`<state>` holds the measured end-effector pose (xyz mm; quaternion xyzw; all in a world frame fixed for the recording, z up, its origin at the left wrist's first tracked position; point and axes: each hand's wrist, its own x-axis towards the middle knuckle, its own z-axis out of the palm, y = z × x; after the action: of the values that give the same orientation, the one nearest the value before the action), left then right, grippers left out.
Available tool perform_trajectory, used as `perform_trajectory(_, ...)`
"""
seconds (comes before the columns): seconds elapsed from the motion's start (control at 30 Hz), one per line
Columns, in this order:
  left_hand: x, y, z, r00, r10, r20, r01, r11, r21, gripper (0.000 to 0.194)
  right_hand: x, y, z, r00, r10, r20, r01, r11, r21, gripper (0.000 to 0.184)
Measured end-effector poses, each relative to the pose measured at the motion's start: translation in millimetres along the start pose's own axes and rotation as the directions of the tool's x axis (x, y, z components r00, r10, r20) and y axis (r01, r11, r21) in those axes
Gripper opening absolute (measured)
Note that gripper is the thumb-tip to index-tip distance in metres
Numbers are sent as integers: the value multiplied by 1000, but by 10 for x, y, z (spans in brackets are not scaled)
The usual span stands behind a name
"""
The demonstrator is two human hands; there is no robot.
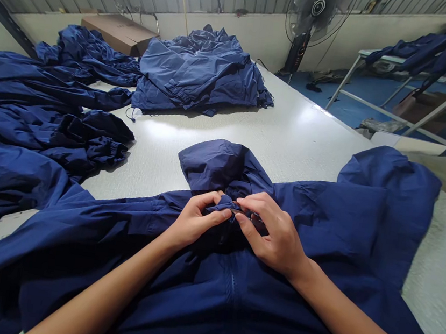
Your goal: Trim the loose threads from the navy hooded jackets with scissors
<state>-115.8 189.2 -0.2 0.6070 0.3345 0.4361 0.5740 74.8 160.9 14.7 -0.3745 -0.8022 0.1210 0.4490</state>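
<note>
A navy hooded jacket [333,224] lies spread front-up on the white table [291,137], its hood [223,167] pointing away from me and its zip running down the middle. My left hand [196,220] and my right hand [272,232] meet at the collar just below the hood. Both hands are closed in a pinch on the fabric at the top of the zip [228,205]. The sleeves stretch out to either side.
A heap of loose navy jackets [29,121] covers the table's left side. A folded stack of the same jackets [202,72] sits at the far middle, by a cardboard box [117,32]. A standing fan [317,16] and a metal-framed table with more garments [436,52] stand at the right.
</note>
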Motion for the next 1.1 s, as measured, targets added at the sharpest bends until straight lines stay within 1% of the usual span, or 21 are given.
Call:
perform_trajectory(0.13, -5, 7, 0, 1000, -8, 2, 8, 999, -41, 30, -7, 10, 1, 1000, -17, -16, 16, 1000, -17, 20)
perform_trajectory(0.23, -1, 11, -1, 1000, -19, 0, 19, 999, -41, 31, -8, 22, -9, 999, -34, -21, 33, 999, -33, 20)
perform_trajectory(0.4, 0, 11, -8, 1000, -23, 2, 23, 999, -47, 31, -3, 40, -28, 996, -89, -4, 89, 993, -77, 22)
perform_trajectory(0.53, -7, 15, -18, 1000, -21, 23, 22, 999, -49, 27, -2, 43, -27, 995, -95, 1, 95, 994, -48, 22)
perform_trajectory(0.73, -3, 17, -28, 999, -42, 31, 43, 999, -21, 32, -6, 43, -12, 997, -72, -10, 72, 997, -9, 22)
perform_trajectory(0.87, 0, 8, -32, 998, -54, 26, 54, 999, -3, 33, -7, 51, -4, 996, -90, -27, 90, 996, -11, 23)
perform_trajectory(1.1, -6, -3, -27, 999, -36, 29, 37, 999, -20, 34, -33, 46, 24, 990, -133, -38, 132, 991, -25, 25)
